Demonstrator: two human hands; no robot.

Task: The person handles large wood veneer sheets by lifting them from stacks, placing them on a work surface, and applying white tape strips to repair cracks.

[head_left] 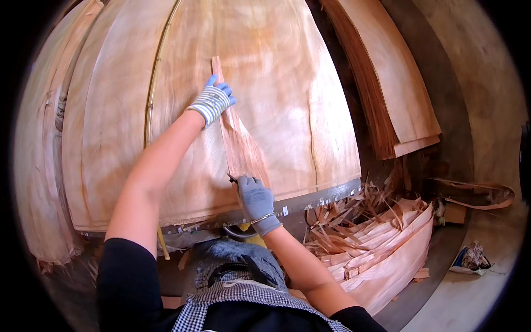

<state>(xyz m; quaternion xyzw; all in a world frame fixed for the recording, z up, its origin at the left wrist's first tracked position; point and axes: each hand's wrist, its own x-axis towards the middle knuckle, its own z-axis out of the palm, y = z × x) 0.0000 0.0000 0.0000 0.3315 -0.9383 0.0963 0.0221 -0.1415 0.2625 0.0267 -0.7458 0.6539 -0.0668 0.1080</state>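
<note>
A large pale wood veneer sheet [265,83] lies flat in front of me. On it rests a narrow, darker veneer strip [239,144], running from the top middle down toward me. My left hand [213,101], in a striped blue-grey glove, presses flat on the strip's upper part. My right hand [255,199], in a grey glove, grips a small dark cutting tool [232,178] at the strip's lower left edge.
A stack of veneer sheets [387,83] lies at the upper right. Several curled offcut strips [370,232] pile up at the lower right. More veneer [50,155] hangs at the left. A thin yellow rod [150,94] lies along the sheet's left side.
</note>
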